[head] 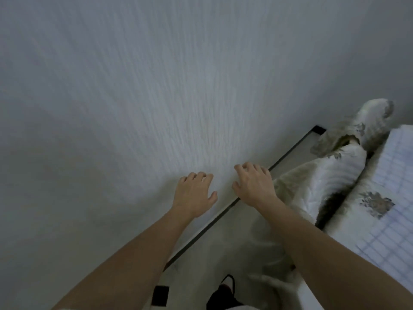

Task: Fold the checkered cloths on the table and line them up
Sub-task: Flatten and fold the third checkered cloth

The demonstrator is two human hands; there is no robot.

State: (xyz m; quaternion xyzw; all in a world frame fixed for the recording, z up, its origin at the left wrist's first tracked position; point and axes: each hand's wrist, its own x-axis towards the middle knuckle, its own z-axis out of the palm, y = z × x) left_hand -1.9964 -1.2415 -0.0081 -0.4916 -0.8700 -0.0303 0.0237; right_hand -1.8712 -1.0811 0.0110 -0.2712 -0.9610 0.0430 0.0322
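I saw both hands out near the wall, gripping nothing: left hand and right hand relaxed, fingers loosely curled. Checkered cloth lay at far right, against a floral quilt. View was blurred.

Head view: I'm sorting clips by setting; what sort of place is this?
Likely a room in a home, perhaps a bedroom: white textured wall, floral quilt bunched beside a checkered cloth.
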